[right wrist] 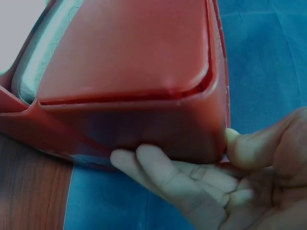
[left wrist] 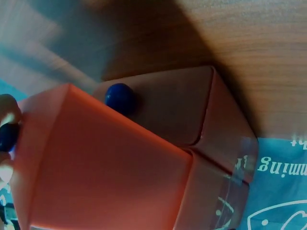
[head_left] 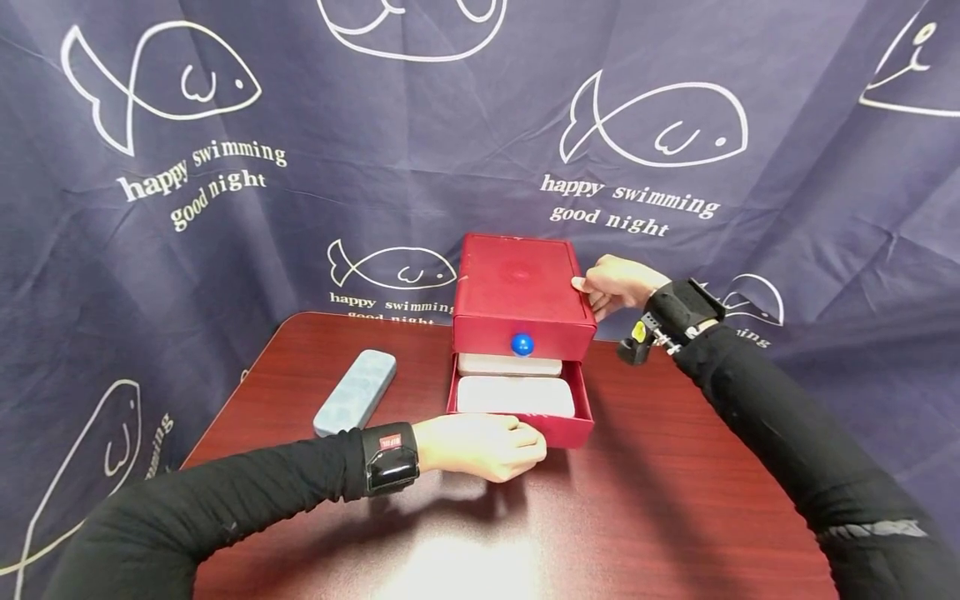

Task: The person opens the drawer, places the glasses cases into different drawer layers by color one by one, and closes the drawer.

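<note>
A red two-drawer box (head_left: 517, 287) stands at the far middle of the table. Its upper drawer, with a blue knob (head_left: 522, 343), is closed. The lower drawer (head_left: 573, 429) is pulled out, and a white case (head_left: 515, 396) lies in it. My left hand (head_left: 525, 446) is at the front of that drawer. In the left wrist view its fingers (left wrist: 8, 108) pinch the drawer's dark blue knob (left wrist: 6, 136). My right hand (head_left: 592, 293) clasps the box's back right corner, thumb on the top edge and fingers (right wrist: 158, 165) along the side wall.
A pale blue-grey case (head_left: 355, 392) lies on the dark wood table (head_left: 675, 467), left of the box. A navy curtain printed with white fish (head_left: 660, 125) hangs close behind. The table's left edge runs near that case.
</note>
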### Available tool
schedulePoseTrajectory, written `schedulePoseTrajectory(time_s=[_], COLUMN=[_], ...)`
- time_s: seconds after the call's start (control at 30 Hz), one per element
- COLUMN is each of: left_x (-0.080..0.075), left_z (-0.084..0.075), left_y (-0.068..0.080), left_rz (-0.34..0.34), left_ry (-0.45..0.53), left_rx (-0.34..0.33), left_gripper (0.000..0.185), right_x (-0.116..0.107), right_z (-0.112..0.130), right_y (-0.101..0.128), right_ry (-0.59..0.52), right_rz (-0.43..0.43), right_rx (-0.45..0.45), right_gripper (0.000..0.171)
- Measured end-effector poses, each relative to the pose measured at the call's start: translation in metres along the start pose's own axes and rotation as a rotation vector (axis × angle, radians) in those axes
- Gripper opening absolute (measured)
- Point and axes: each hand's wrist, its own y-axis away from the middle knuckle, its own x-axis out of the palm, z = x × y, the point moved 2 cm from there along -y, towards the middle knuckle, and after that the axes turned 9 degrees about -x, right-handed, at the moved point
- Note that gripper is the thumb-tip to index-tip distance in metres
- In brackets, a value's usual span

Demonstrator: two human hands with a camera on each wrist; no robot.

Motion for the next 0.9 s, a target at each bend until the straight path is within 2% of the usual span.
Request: schedulePoseTrajectory(time_s=[0.3, 0.43, 0.53, 0.67, 0.8, 0.9], left_x=[0.002, 0.004, 0.008, 0.015, 0.023, 0.027], left_z=[0.007, 0.007, 0.008, 0.009, 0.009, 0.01], left_y=[0.0, 0.0, 0.0, 0.0, 0.001, 0.001], left_rz=[0.048, 0.058, 0.051, 0.056, 0.067, 0.07], left_ry=[-0.132, -0.111, -0.06, -0.066, -0.102, -0.093], left_rx=[0.019, -0.038, -0.081, -0.067, -0.036, -0.043], left_gripper=[0.022, 0.021, 0.019, 0.017, 0.018, 0.017], right_x=[0.0, 0.0, -0.001, -0.002, 0.001, 0.001], right_z=[0.001, 0.0, -0.002, -0.003, -0.003, -0.002], right_y=[0.002, 0.002, 0.003, 0.004, 0.003, 0.002], right_ry=[-0.002, -0.001, -0.009, -0.032, -0.03, -0.032], right_rz=[-0.03, -0.027, -0.018, -0.008, -0.025, -0.025], right_rx=[0.007, -0.006, -0.025, -0.047, -0.026, -0.01], right_gripper=[0.026, 0.028, 0.029, 0.027, 0.025, 0.025])
